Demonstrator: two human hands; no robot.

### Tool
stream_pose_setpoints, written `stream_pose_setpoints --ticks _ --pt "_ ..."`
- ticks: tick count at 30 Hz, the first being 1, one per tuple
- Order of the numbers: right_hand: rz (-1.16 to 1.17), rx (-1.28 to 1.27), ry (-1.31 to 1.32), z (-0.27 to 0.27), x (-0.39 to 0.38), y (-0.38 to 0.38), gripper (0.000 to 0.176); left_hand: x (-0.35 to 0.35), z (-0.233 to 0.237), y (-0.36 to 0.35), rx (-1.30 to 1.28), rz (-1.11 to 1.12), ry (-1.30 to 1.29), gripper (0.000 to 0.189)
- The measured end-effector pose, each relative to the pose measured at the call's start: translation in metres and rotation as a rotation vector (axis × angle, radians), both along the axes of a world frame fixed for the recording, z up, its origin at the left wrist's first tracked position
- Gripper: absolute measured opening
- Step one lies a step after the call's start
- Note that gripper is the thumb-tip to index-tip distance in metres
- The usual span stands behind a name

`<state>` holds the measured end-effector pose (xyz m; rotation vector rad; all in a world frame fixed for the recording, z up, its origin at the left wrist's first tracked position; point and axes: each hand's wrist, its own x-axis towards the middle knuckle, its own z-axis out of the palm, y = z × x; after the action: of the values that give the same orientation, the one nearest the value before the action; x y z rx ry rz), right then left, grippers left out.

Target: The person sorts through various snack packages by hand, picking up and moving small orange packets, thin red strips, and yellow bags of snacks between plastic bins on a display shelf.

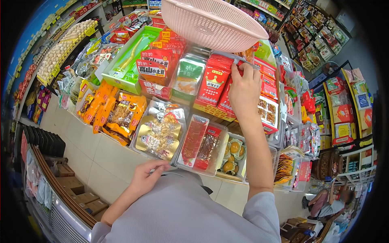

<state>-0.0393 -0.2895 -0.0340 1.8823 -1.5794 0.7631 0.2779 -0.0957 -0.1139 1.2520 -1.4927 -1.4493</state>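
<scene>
My right hand [246, 85] reaches into a box of red snack packets [213, 81] with a crown print. Its fingers are bent and pinched at the top edge of a packet on the box's right side; the fingertips are partly hidden. My left hand [148, 176] rests low, close to the front edge of the display, beside a clear bin with gold-and-white snack bags [159, 137]. Its fingers are loosely bent, slightly apart, with nothing seen in them. Nearby lie long red packs [194, 141] in a clear bin and brown eggs [233, 154] in a tray.
A pink plastic basket [214, 22] sits over the back of the display. Orange snack bags [125, 115] and a green box [135, 60] lie left. Egg trays [67, 46] stand on a far-left shelf. A person [334, 202] sits at the lower right.
</scene>
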Motion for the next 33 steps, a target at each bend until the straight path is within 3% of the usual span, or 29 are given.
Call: stream_pose_setpoints --ticks 9,12,16,24,27,31,33 --pt "0.034 -0.043 -0.01 -0.001 -0.002 0.007 0.039 0.005 0.001 0.002 0.027 0.016 0.006 0.023" --pt "0.14 -0.091 -0.082 0.006 0.007 0.022 0.035 0.01 0.002 0.003 0.045 0.042 0.017 0.023" --pt "0.248 0.008 -0.22 0.0 0.019 0.053 0.03 0.024 -0.005 0.001 0.061 0.108 0.094 0.022" --pt "0.217 0.101 -0.279 -0.011 0.07 0.083 0.027 0.059 -0.005 -0.022 0.091 0.062 0.218 0.024" --pt "0.175 0.055 -0.167 -0.003 0.094 0.063 0.027 0.084 -0.013 -0.031 0.055 0.039 0.253 0.023" --pt "-0.007 0.036 0.095 0.017 0.119 0.018 0.044 0.112 -0.014 -0.04 0.041 0.008 0.246 0.021" --pt "-0.128 0.147 0.164 0.005 0.122 0.001 0.054 0.127 -0.015 -0.044 0.045 -0.009 0.229 0.021"
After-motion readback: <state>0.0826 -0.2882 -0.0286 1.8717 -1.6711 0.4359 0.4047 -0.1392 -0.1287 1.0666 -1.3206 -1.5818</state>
